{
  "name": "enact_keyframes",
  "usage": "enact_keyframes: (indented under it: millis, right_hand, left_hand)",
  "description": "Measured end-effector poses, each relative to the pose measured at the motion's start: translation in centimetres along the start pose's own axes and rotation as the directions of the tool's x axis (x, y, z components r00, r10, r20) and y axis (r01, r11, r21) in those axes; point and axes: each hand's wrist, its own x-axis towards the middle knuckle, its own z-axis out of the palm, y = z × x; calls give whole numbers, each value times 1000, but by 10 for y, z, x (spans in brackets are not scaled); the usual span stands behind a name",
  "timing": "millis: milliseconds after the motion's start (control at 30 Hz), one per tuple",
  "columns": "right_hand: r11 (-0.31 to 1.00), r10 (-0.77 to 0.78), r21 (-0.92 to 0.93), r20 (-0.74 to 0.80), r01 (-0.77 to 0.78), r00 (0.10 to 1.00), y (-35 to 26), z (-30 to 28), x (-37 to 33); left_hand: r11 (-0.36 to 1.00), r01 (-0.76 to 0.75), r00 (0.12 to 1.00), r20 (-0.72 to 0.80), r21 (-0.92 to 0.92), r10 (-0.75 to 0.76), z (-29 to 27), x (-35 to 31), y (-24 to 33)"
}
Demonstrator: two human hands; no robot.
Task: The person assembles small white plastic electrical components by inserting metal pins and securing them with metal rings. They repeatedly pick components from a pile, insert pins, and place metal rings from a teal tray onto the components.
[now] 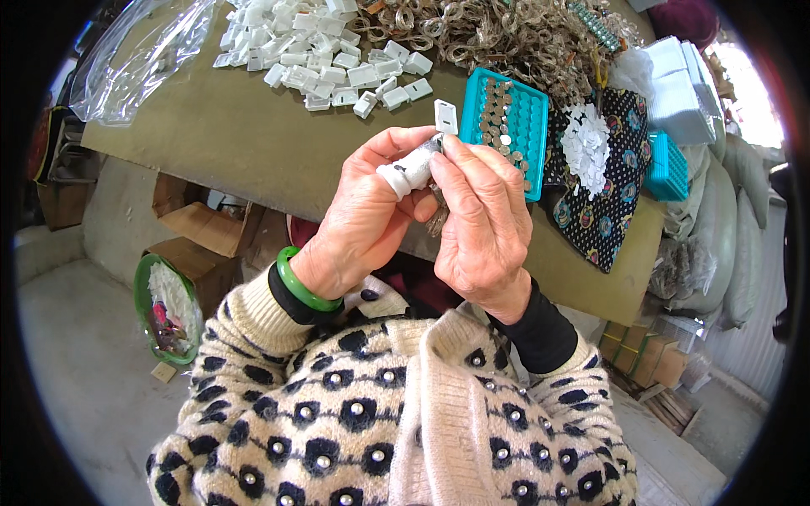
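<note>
My left hand [363, 207] is closed, with a white wrapping [412, 171] around one finger and a green bangle at the wrist. Its fingertips meet those of my right hand [485, 215], which is pinched closed too. Between the fingertips stands a small white plastic case [446, 116] with a dark slot, its lower end hidden by the fingers. Beneath the hands, a bit of thin clear-brownish wire [438, 221] hangs down, partly covered. Just beyond my right hand lies a teal tray [537, 110] with rows of wells, some holding round silvery button cells [496, 110].
White plastic cases [316, 72] are heaped at the far left of the olive table [211, 152], beside a clear plastic bag [148, 59]. Coiled wires [498, 38] pile up at the back. On the right, white flat pieces [585, 148] lie on a patterned cloth [612, 219]. A green basin [143, 316] stands on the floor.
</note>
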Motion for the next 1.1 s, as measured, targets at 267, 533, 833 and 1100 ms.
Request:
enact_keyframes:
  millis: [267, 533, 833, 1100]
  right_hand:
    - [725, 551, 362, 206, -586, 809, 19, -15, 29]
    - [398, 636, 575, 388, -714, 667, 17, -20, 38]
    - [979, 128, 165, -46, -119, 991, 11, -2, 24]
    - [806, 304, 453, 234, -381, 923, 5, -13, 16]
  left_hand:
    - [1000, 12, 995, 97, 15, -13, -1, -5, 6]
    - [997, 40, 988, 152, -69, -29, -4, -7, 11]
    - [995, -74, 981, 175, -61, 84, -3, -10, 2]
    - [999, -33, 998, 59, -6, 33, 0, -10, 1]
